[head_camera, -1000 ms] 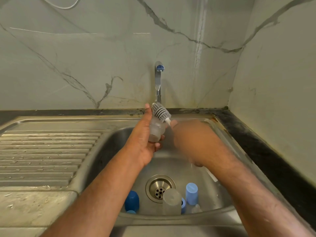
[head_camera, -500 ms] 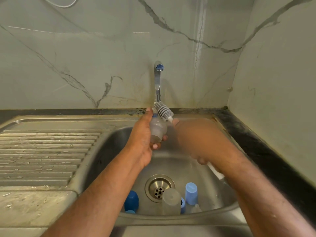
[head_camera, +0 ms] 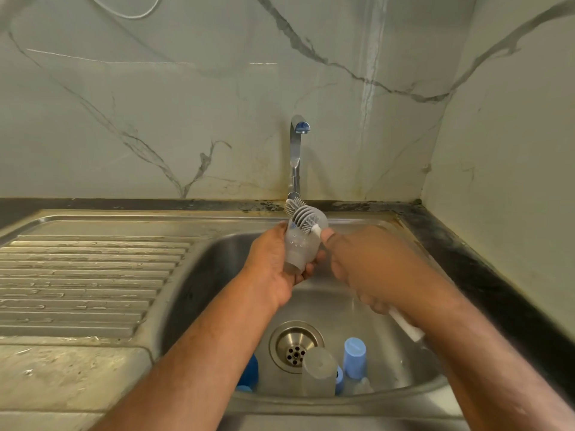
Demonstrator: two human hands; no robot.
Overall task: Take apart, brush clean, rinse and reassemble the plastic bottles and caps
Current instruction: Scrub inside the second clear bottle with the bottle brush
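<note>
My left hand (head_camera: pixel 273 262) grips a clear plastic bottle (head_camera: pixel 300 247) over the sink basin, its open end tilted up toward the tap. My right hand (head_camera: pixel 364 265) grips the white handle of a grey silicone bottle brush (head_camera: pixel 303 214), whose head sits at the bottle's mouth. The handle's end (head_camera: pixel 406 326) sticks out below my right wrist. On the sink floor near the front lie a dark blue cap (head_camera: pixel 250 371), a frosted grey cap (head_camera: pixel 319 371) and a light blue cap (head_camera: pixel 354 357).
The steel sink (head_camera: pixel 202 275) has a round drain (head_camera: pixel 295 346) in the middle and a ribbed draining board (head_camera: pixel 87 284) on the left. A chrome tap (head_camera: pixel 297 150) rises behind the hands. Marble walls close off the back and right.
The bottle and brush have shifted slightly to the right. The brush head has turned a little at the bottle's mouth. My right hand has dropped lower, showing more of the handle's end.
</note>
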